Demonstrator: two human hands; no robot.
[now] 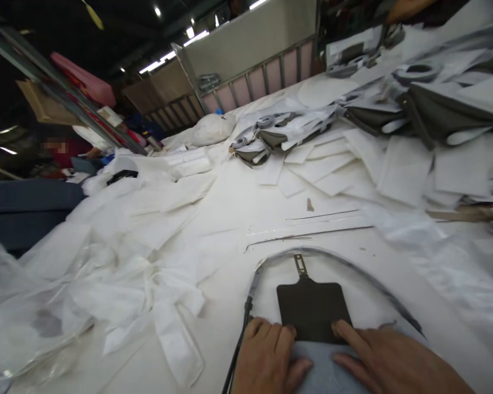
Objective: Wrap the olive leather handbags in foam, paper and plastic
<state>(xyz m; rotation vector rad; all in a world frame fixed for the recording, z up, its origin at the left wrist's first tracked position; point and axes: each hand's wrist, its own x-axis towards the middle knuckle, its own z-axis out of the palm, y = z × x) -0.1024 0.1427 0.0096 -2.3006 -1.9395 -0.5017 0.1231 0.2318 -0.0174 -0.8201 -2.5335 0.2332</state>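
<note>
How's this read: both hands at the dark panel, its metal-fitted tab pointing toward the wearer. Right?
Not quite: the head view shows the metal-fitted tab pointing away from the wearer. The rest holds: left hand and right hand are both at the dark panel.

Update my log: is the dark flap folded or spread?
Spread where visible: the dark flap lies flat, tab extended. Near end hidden: cannot tell.

Count: two hands, left hand (267,355) and right hand (394,355). Just beyond and between them, one dark panel (314,306) bearing one metal fitting (300,265); one arched cord (248,303) around it. Farther beyond the hands, one small brown scrap (310,205). Well beyond the right hand, at least four dark pouches (447,112) and three grey rolls (403,74). White sheets (176,334) left of the left hand overlap; number indeterminable.
</note>
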